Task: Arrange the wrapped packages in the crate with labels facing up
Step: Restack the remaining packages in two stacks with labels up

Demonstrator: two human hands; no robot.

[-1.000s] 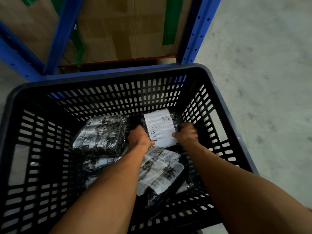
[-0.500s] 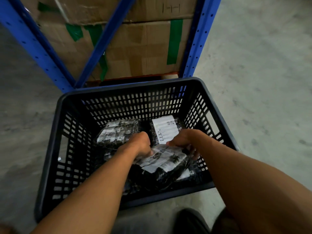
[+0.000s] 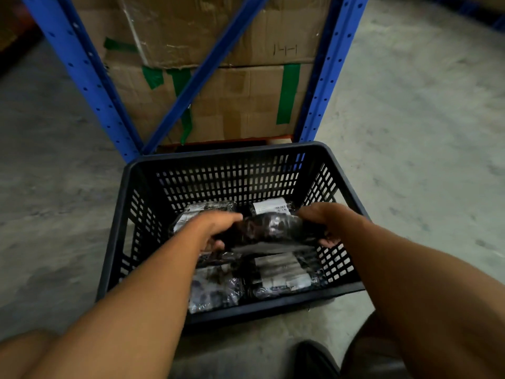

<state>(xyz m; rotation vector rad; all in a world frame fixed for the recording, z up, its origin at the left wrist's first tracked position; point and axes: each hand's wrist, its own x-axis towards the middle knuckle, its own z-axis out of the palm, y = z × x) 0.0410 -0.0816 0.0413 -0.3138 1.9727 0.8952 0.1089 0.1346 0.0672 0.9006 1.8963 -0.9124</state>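
Head cam view here, so everything's placed relative to the black crate [image 3: 131, 220], which sits on the concrete floor right in front of a blue rack [image 3: 82, 67] stacked with taped cardboard boxes [image 3: 235, 99]. Inside the crate I count roughly four wrapped packages lying down already: one at the far-left [image 3: 202, 212] with a pale patch up, one at the far-right [image 3: 269, 207] with its white barcode label clearly up, one at the near-right [image 3: 281, 272] showing a label too, and one at the near-left [image 3: 216, 288] that's too blurry to call. A fifth package [image 3: 270, 228] is held above the middle of the crate, dark glossy side toward the camera, no label visible on it. Left hand [image 3: 216, 228] is curled around its left end, right hand [image 3: 322, 220] wrapped over the right end, fingers closed on it on both sides. My guess: mostly done, but this one probably needs flipping and setting down, and the near-left one might want a check.
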